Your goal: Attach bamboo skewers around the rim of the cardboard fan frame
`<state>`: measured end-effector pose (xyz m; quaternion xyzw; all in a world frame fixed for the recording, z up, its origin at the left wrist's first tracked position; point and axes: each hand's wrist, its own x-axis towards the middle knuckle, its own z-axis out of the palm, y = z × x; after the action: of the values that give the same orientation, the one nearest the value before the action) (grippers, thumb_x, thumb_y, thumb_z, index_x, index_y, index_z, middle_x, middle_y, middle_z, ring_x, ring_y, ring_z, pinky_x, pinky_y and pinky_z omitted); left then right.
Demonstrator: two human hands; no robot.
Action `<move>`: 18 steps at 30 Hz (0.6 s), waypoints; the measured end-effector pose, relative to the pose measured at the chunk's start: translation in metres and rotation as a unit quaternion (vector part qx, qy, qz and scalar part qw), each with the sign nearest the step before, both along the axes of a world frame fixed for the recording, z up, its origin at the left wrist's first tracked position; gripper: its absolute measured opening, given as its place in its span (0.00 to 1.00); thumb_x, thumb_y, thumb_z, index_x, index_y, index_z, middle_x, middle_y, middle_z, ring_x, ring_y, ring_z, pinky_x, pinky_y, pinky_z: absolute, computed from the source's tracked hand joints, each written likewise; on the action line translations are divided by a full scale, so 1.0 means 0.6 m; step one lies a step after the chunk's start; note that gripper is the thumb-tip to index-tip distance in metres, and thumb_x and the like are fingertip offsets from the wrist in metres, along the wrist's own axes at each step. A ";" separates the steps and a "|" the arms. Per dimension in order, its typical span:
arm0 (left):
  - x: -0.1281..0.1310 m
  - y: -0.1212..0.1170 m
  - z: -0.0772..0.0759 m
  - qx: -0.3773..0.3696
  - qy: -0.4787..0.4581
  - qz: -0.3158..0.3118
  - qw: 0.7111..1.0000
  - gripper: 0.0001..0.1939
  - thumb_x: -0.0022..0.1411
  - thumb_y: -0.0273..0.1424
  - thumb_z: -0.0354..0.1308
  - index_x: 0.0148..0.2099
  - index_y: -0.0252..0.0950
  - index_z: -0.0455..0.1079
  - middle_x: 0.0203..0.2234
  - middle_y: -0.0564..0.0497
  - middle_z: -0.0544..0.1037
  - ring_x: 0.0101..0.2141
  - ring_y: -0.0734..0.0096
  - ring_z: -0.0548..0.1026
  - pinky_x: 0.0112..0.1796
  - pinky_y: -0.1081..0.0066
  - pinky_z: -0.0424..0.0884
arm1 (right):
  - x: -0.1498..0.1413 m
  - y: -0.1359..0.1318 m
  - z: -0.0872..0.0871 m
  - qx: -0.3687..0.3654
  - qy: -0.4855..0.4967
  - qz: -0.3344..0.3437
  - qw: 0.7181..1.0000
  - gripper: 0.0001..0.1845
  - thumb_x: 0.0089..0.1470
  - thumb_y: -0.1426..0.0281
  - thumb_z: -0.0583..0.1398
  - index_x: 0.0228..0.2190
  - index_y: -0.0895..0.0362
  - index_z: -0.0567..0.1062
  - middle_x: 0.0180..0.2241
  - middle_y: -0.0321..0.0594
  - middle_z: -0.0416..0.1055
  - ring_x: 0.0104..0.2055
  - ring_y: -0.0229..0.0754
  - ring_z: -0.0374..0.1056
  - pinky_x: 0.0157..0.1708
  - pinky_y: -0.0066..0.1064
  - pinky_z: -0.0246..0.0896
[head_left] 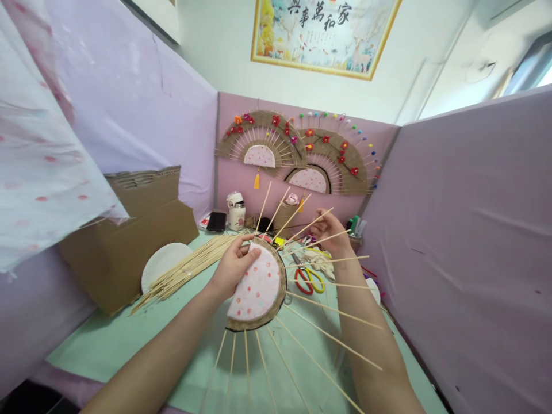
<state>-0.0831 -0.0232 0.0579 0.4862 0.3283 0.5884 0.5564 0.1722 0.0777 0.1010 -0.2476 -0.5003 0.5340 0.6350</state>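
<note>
My left hand (235, 264) is closed on the straight edge of a half-round fan base (259, 287), its thumb on the front. The base has white cloth with pink dots, a brown corded border and a dark outer edge. Thin bamboo sticks (332, 313) fan out from its curved rim, spaced apart. Beyond the upper sticks is my right hand (331, 233), raised with bent fingers pinched together near a stick's tip. What those fingers hold, if anything, is too small to make out. The fan base is tilted above the table.
A bundle of bamboo sticks (185, 273) lies across a white plate (150, 261) by cardboard (129, 247). Scissors (307, 279) with red and yellow handles lie behind the fan. A bottle (236, 213) stands at the back. Two decorated fans (263, 123) hang on the pink panel.
</note>
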 end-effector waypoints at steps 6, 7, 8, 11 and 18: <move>-0.020 0.011 0.029 0.033 -0.028 0.057 0.997 0.33 0.47 0.37 0.65 0.54 0.38 0.61 0.36 0.49 0.77 0.31 0.70 0.75 0.32 0.70 0.71 | -0.015 -0.026 -0.039 -0.062 -0.249 0.019 0.966 0.15 0.37 0.61 0.67 0.26 0.58 0.74 0.16 0.30 0.61 0.15 0.27 0.44 0.15 0.26 0.34; -0.023 0.012 0.032 0.041 -0.037 0.064 0.996 0.33 0.47 0.36 0.65 0.55 0.37 0.61 0.38 0.48 0.77 0.32 0.70 0.75 0.34 0.70 0.71 | -0.017 -0.031 -0.043 -0.064 -0.265 0.028 0.962 0.15 0.36 0.61 0.68 0.24 0.58 0.74 0.16 0.30 0.61 0.15 0.27 0.44 0.15 0.25 0.33; -0.024 0.013 0.034 0.050 -0.045 0.068 0.995 0.32 0.47 0.36 0.65 0.55 0.36 0.62 0.39 0.47 0.77 0.34 0.69 0.75 0.35 0.70 0.70 | -0.019 -0.035 -0.045 -0.061 -0.272 0.038 0.960 0.15 0.35 0.61 0.68 0.23 0.59 0.74 0.16 0.30 0.61 0.16 0.27 0.45 0.15 0.25 0.34; -0.026 0.013 0.035 0.066 -0.063 0.068 0.993 0.29 0.48 0.35 0.65 0.54 0.35 0.65 0.40 0.46 0.78 0.36 0.68 0.75 0.37 0.70 0.70 | -0.021 -0.044 -0.049 -0.043 -0.274 0.075 0.958 0.15 0.36 0.60 0.68 0.22 0.59 0.76 0.18 0.33 0.65 0.18 0.29 0.51 0.17 0.25 0.40; -0.033 0.010 0.039 0.018 -0.122 0.016 0.992 0.24 0.47 0.30 0.66 0.48 0.36 0.69 0.34 0.51 0.78 0.29 0.73 0.75 0.33 0.71 0.72 | -0.016 -0.040 -0.068 -0.044 -0.297 0.137 0.944 0.14 0.37 0.62 0.68 0.19 0.60 0.75 0.17 0.34 0.64 0.18 0.29 0.53 0.19 0.25 0.42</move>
<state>-0.1030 -0.0171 0.0813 0.4156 0.2554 0.6576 0.5741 0.1623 0.0535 0.0602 -0.3518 -0.6710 0.5396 0.3671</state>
